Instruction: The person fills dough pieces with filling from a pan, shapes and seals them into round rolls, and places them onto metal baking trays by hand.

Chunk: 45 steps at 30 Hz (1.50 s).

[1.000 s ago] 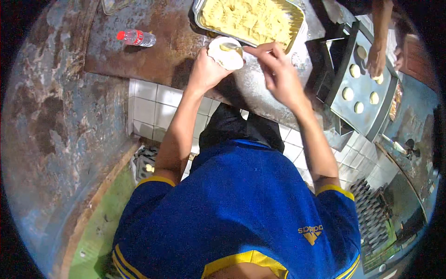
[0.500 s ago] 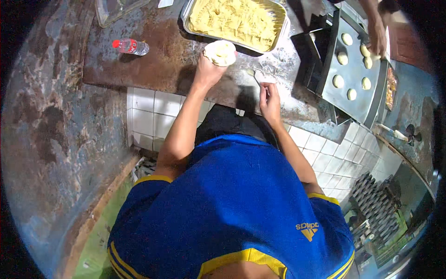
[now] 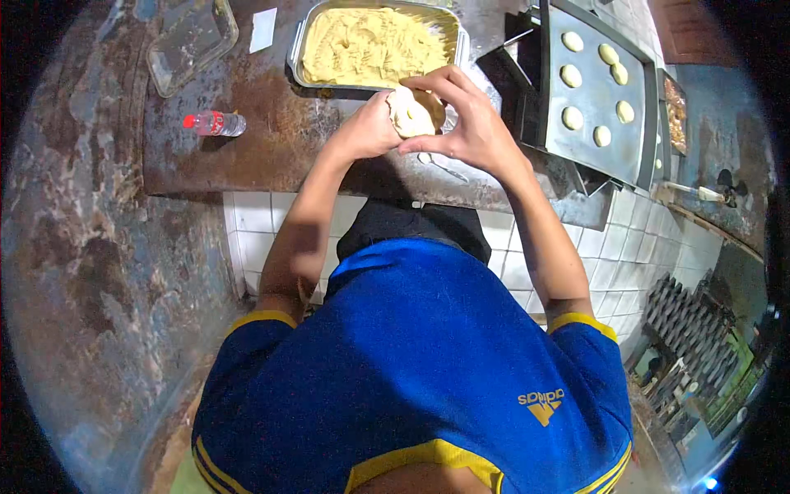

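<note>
A pale round of dough (image 3: 409,115) rests in my left hand (image 3: 368,130), whose fingers are mostly hidden beneath it. From the right, my right hand (image 3: 477,123) curves around the dough in a C shape. Its thumb meets the near edge and its fingertips meet the far edge. A little filling shows on the dough's surface. Just below my right hand, a metal spoon (image 3: 444,168) lies on the floury table. Beyond both hands stands a metal tray (image 3: 298,51) of yellow mash (image 3: 374,45), its top ridged.
At the right, a dark baking tray (image 3: 597,111) carries several dough balls (image 3: 573,118), raised above the table. On the left are a plastic bottle with a red cap (image 3: 216,123), a clear tray (image 3: 164,78) and a white paper piece (image 3: 262,30). The worn table's front edge (image 3: 185,193) runs before me.
My right hand has left the spoon on the table and moved up to the dough in my left hand. The view has shifted, and another person's hand over the baking tray is gone from sight.
</note>
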Each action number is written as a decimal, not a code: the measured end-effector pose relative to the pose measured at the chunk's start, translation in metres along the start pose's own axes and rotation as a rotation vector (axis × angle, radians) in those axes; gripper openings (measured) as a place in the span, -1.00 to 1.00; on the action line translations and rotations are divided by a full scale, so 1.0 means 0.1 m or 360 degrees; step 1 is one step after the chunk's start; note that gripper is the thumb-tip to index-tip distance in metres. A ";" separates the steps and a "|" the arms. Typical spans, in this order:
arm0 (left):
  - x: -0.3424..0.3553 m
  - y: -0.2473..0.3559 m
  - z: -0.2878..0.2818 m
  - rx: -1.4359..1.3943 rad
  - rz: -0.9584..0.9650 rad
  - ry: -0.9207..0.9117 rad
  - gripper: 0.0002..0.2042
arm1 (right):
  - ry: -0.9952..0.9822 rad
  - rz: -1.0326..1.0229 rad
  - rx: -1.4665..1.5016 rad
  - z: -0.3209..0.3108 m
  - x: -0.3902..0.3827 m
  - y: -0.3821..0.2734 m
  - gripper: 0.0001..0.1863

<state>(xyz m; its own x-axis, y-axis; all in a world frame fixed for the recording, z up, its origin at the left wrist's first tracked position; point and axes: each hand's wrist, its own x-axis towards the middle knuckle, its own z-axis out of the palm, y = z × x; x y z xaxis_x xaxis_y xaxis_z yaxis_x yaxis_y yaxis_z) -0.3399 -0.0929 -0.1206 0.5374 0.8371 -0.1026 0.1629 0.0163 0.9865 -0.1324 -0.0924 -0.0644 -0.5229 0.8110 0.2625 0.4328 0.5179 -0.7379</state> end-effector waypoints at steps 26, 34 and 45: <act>-0.29 0.55 -0.13 -0.1595 -0.0124 0.0082 -0.68 | -0.0055 -0.0024 -0.0001 -0.39 0.42 -0.56 -0.58; -0.22 0.65 0.10 -0.0833 0.0094 0.0664 -0.64 | 0.0038 0.0116 0.0121 -0.33 0.39 -0.55 -0.64; 0.03 0.92 0.11 -0.1361 -0.0235 0.0487 -0.78 | 0.0316 -0.0072 -0.0110 -0.39 0.27 -0.29 -0.58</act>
<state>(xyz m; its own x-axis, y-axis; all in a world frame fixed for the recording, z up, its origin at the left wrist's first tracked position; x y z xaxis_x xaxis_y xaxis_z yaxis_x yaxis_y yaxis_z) -0.3145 -0.0952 -0.0315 0.2973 0.9007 -0.3168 -0.5208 0.4311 0.7369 -0.1304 -0.0745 -0.0112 -0.3909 0.8205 0.4171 0.4651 0.5672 -0.6797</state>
